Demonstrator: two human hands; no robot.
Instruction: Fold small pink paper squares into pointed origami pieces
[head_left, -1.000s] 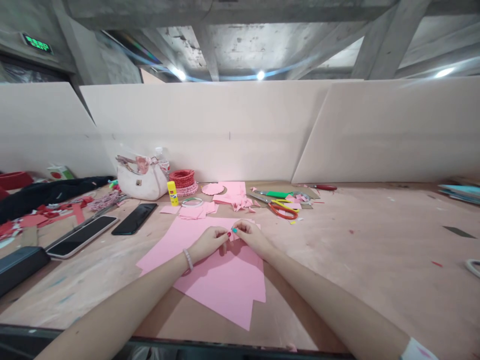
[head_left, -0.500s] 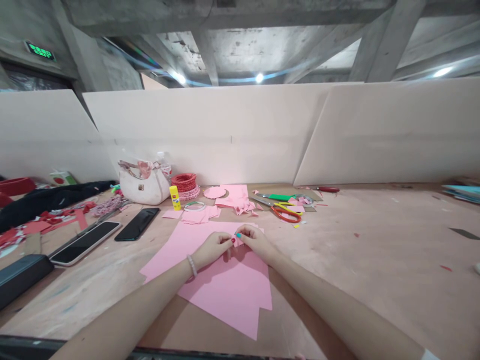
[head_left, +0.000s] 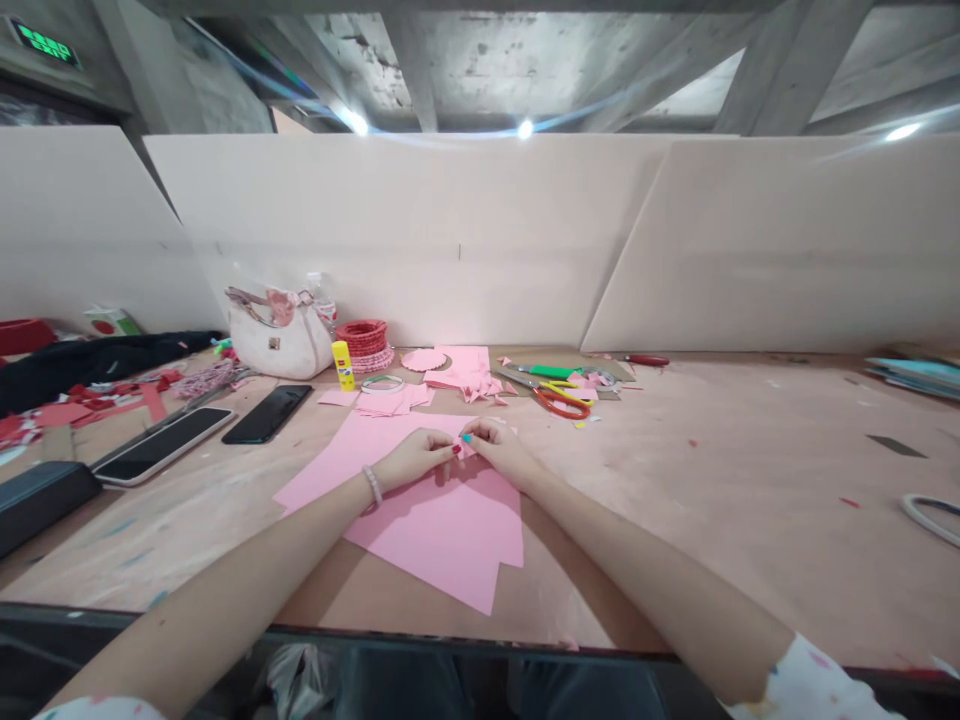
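Observation:
My left hand (head_left: 417,458) and my right hand (head_left: 496,448) meet over large pink paper sheets (head_left: 442,545) spread on the table. Between their fingertips is a small piece of pink paper (head_left: 468,450), pinched from both sides and partly hidden by the fingers. Both hands are closed on it, thumbs toward me. The thumbnail on the left is red, the one on the right is blue. A beaded bracelet (head_left: 372,485) circles my left wrist.
Past the sheets lie pink paper squares (head_left: 390,402), a yellow glue stick (head_left: 343,366), coiled red cord (head_left: 364,338) and orange-handled scissors (head_left: 561,403). Two phones (head_left: 268,415) and a white handbag (head_left: 277,340) are on the left. White panels (head_left: 405,230) stand behind.
The view has tilted down, so everything sits higher and the table's front edge shows more. Both hands keep their pinch on the small pink paper.

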